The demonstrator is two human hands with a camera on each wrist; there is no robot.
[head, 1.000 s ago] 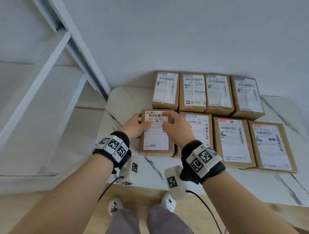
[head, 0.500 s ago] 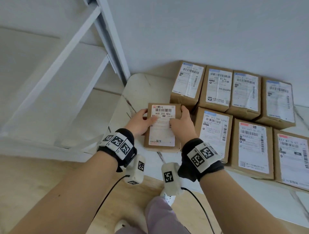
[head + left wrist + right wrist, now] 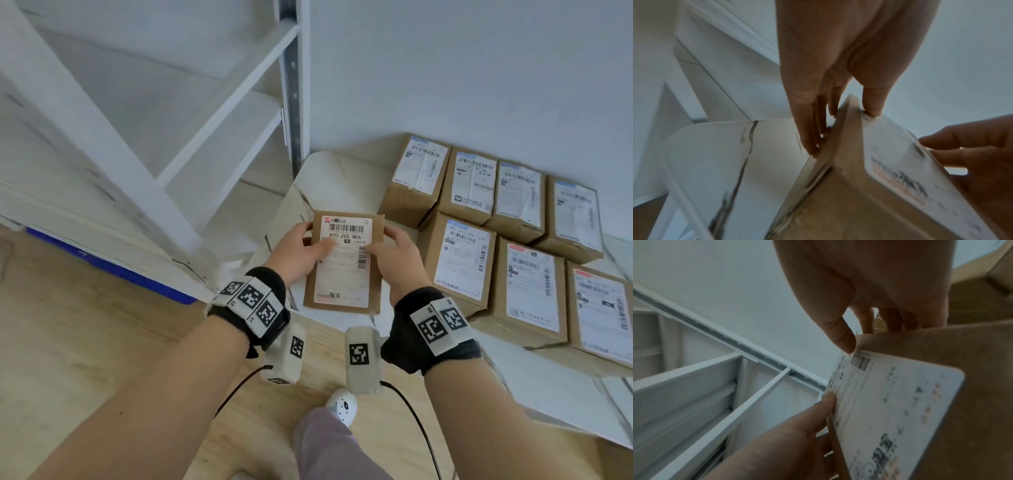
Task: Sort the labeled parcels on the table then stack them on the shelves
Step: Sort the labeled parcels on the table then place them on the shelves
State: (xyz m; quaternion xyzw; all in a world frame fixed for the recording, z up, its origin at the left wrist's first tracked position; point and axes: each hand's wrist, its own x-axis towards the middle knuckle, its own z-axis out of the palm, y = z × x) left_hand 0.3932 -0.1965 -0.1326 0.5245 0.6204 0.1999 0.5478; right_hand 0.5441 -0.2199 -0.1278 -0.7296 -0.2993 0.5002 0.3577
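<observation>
parcel [image 3: 344, 262] lifted off table [image 3: 329, 178], carried toward shelves [image 3: 212, 113]

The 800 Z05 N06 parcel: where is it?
Head view, centre: parcel held between left hand and right hand, above the table's left end.

Plain white wall [image 3: 462, 68]: upper right of the head view. White metal shelving unit [image 3: 191, 113]: upper left, with a grey perforated upright. Light wood-plank floor [image 3: 68, 342]: lower left and bottom. White marble-patterned surface [image 3: 329, 178]: centre right, rounded corner beside the shelving. Soft, even light.
</observation>
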